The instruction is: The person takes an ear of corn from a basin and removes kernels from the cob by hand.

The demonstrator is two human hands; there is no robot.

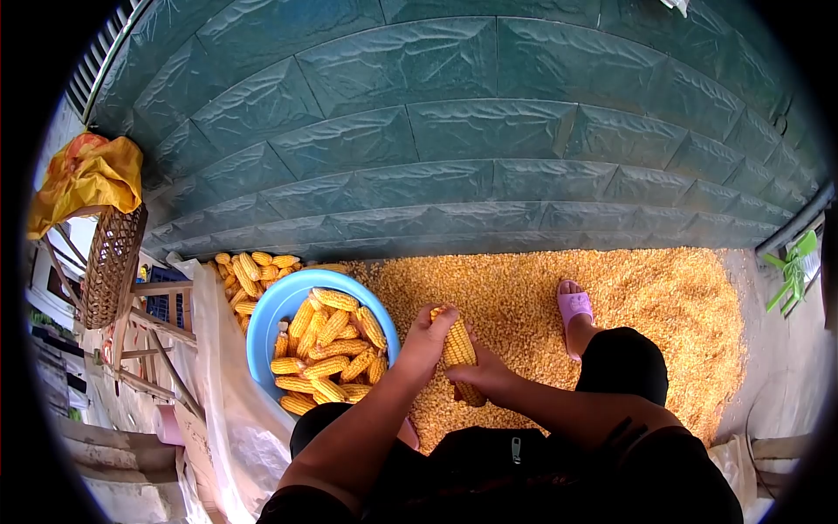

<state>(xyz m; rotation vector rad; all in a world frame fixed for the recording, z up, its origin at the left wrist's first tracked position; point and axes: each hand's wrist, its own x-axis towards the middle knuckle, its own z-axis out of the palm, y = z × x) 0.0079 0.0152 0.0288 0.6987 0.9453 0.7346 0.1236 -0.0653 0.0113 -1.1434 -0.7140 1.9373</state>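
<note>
One ear of corn was held in the head view, above the bed of loose kernels, tilted with its upper end toward the left. The left hand was curled around its upper part, and the right hand gripped it lower down, the thumb lying across the rows; the fingers behind the ear were mostly hidden. To the left, near that hand, a blue tub held many whole yellow cobs, and a further heap of cobs lay just beyond its rim. A foot in a pink sandal rested on the kernels to the right. Farther out stood a green wall, with a woven basket under a yellow cloth at far left.
</note>
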